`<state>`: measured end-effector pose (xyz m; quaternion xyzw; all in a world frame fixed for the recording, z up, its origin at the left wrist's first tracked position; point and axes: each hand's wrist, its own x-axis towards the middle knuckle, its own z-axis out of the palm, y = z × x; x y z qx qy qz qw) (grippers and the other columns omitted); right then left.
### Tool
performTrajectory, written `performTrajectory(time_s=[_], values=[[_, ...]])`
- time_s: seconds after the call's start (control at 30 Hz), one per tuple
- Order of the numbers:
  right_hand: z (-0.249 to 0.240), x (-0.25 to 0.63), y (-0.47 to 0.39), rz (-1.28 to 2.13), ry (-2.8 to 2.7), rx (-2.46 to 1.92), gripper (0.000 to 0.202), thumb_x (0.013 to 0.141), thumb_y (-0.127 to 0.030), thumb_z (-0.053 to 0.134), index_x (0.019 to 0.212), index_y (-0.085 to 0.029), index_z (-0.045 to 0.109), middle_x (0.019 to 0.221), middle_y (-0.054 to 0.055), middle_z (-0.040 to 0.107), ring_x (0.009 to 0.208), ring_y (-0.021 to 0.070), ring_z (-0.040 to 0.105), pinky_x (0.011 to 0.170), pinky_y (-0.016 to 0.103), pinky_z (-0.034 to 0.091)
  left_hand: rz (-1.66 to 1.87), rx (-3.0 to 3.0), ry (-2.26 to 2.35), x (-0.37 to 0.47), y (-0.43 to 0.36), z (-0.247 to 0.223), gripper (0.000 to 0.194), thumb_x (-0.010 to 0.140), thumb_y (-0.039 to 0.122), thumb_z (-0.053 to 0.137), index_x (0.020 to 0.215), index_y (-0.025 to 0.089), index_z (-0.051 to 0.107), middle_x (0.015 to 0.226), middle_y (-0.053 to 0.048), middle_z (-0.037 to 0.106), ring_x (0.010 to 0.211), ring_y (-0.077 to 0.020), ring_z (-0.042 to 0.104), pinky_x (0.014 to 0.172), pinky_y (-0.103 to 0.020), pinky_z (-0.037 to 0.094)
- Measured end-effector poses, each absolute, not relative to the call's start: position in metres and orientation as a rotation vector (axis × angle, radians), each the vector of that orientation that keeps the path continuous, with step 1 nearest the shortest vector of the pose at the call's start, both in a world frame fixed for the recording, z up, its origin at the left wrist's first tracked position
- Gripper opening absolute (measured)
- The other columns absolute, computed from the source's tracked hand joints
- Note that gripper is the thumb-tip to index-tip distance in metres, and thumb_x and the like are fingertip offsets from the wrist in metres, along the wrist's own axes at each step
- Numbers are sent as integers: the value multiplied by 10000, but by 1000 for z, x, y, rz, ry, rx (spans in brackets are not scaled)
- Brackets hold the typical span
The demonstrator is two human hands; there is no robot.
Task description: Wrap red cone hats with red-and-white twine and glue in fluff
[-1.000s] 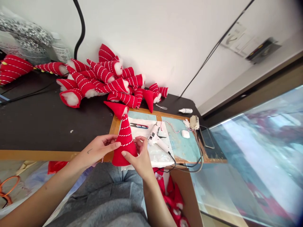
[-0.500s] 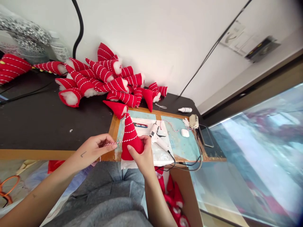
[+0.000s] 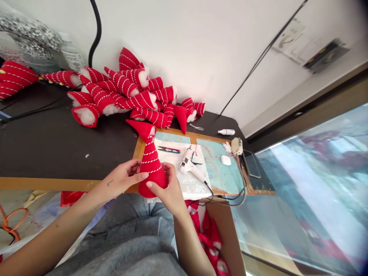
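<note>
Upright before me at the table's front edge is a red felt cone hat, wound with red-and-white twisted cord over its upper part; the lower part is plain. My right hand grips its right side, thumb across the front. At the left side, my left hand closes on the hat, thumb in front near the lowest turn of cord. The loose cord end is hidden by my fingers. Just right of the hat, a white glue gun and blue-handled thread snips lie on a white sheet.
Behind stands a heap of cord-wrapped red cones with white stuffing. A plain red cone lies near the hat's tip. To the right are a cord piece, a white case and a phone. Below, a cardboard box holds red pieces.
My left hand has moved right, from holding the cord stretched out sideways to touching the hat. The hat has shifted slightly left with my right hand still on it.
</note>
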<state>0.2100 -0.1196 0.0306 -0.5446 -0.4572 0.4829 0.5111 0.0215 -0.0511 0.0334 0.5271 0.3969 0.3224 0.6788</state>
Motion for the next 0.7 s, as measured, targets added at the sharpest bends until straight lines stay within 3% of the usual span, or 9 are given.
performTrajectory(time_s=[0.07, 0.23, 0.37, 0.53, 0.6, 0.7], values=[[29, 212, -118, 1203, -1027, -1294, 593, 716, -467, 931, 1167, -266, 602, 1183, 56, 719, 1073, 260, 670, 956, 384, 521, 716, 1200, 925, 19, -50, 29, 535, 688, 574, 945, 1040, 222, 749, 899, -49, 774, 894, -268, 742, 830, -385, 613], [21, 219, -115, 1415, -757, -1060, 414, 841, -581, 817, 1038, -262, 641, 973, 12, 762, 849, 208, 670, 784, 311, 517, 663, 1263, 1055, 11, -53, 29, 560, 708, 669, 890, 1053, 235, 807, 793, -42, 747, 783, -265, 729, 655, -341, 601], [18, 218, -114, 1461, -777, -1010, 431, 870, -625, 784, 1068, -246, 728, 1052, 36, 782, 990, 248, 698, 906, 346, 533, 699, 1246, 1093, 11, -55, 30, 501, 703, 637, 888, 1013, 248, 837, 838, -63, 796, 853, -304, 763, 679, -356, 622], [17, 212, -113, 1315, -858, -1148, 555, 918, -709, 695, 1227, -248, 717, 1331, 78, 739, 1303, 295, 636, 1145, 426, 474, 748, 1157, 1147, 16, -56, 31, 517, 674, 661, 898, 969, 241, 834, 884, -70, 826, 971, -332, 776, 811, -393, 645], [17, 211, -114, 1304, -879, -1144, 619, 869, -699, 758, 1298, -264, 656, 1349, 80, 727, 1287, 292, 652, 1117, 430, 508, 777, 1115, 1144, 19, -56, 32, 538, 627, 667, 926, 932, 235, 822, 895, -66, 827, 992, -320, 772, 862, -388, 638], [18, 210, -116, 1302, -848, -1166, 705, 693, -563, 949, 1229, -272, 596, 1244, 68, 750, 1144, 277, 712, 1020, 408, 567, 778, 1135, 1139, 21, -57, 33, 564, 620, 664, 936, 959, 231, 813, 884, -57, 809, 960, -305, 759, 840, -386, 630]])
